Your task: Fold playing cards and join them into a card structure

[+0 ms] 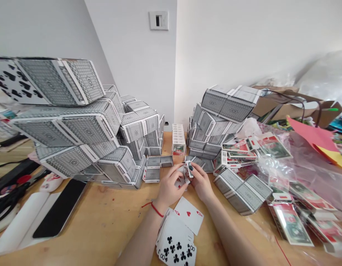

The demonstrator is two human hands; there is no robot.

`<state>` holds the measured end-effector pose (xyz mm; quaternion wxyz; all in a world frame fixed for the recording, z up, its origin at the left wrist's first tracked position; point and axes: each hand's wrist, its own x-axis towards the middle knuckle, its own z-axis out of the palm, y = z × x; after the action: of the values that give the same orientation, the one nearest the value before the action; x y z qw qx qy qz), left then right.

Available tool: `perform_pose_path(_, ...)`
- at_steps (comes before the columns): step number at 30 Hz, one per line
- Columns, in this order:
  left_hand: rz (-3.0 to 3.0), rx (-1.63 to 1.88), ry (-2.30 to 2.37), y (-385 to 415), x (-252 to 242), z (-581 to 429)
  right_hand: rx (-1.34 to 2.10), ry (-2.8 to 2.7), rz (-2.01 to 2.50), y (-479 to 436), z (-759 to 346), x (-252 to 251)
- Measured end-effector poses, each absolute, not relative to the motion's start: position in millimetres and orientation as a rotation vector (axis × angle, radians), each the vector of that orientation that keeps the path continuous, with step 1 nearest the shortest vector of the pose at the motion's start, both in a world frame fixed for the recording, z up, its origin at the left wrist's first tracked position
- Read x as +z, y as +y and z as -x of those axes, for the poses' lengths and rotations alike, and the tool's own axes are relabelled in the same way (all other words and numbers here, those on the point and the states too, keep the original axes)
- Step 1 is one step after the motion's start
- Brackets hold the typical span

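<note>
My left hand (171,186) and my right hand (201,183) meet over the middle of the table. Their fingers are closed around playing cards (189,170) that look folded; how many is partly hidden by the fingers. A red string circles my left wrist. Beneath my forearms lies a loose pile of cards (175,234), face up, with an eight of clubs in front and an ace of hearts (189,213) at the back. Just beyond my hands are small folded-card pieces (153,173) with grey patterned backs.
Stacked grey card blocks (87,129) rise at left, others (226,107) at right. A block (244,190) lies by my right forearm. Card boxes (178,140) line up toward the wall; more boxes (291,223) and plastic wrap crowd the right. A black phone (61,208) lies left.
</note>
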<state>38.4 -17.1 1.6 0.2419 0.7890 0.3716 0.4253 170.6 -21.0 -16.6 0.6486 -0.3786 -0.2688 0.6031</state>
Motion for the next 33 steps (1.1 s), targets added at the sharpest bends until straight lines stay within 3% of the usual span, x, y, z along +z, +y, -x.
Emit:
perform_pose_path(18, -2.104, 1.143, 1.219, -14, -3, -36, 1.310, -0.962, 0.959, -25, -170, -16)
perform_pose_path(33, -2.088, 1.131, 1.163, -16, 1, -35, 1.788, -0.633, 0.758, -31, -162, -6)
